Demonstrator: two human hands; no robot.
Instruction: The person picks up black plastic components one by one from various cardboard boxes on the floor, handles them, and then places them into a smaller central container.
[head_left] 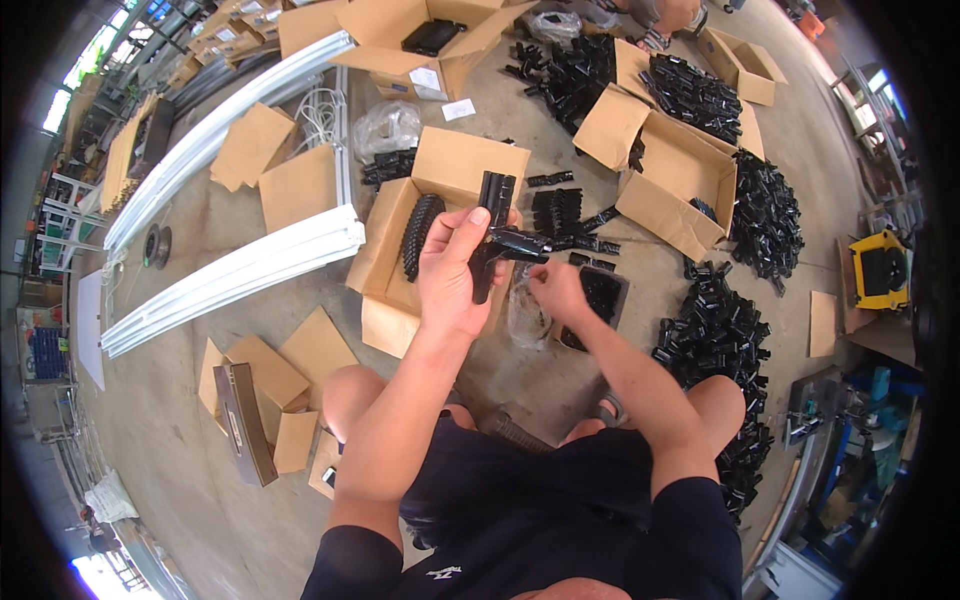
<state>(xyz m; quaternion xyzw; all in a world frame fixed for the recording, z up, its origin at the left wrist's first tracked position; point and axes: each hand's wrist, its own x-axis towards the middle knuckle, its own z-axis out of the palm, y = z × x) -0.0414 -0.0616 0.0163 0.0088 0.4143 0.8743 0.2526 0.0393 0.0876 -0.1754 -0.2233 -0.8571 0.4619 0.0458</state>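
Observation:
My left hand (452, 270) is wrapped round a black T-shaped pipe joint (516, 243), held up over the open cardboard box (468, 152). One arm of the joint points right, toward my right hand (560, 290). That hand is just below the arm's end, its thumb and fingers drawn together; anything small between them is too hard to see. Beneath my right hand lie a clear plastic bag (527, 318) and a dark tray (624, 296), its contents unclear. A row of black joints (422, 236) stands inside the box's left side.
Heaps of black joints (712, 330) cover the floor to the right, around a second open carton (690, 155). Long white profiles (240, 280) lie at left. Cardboard pieces (300, 350) sit near my left knee. Another person's legs (675, 15) show at the far edge.

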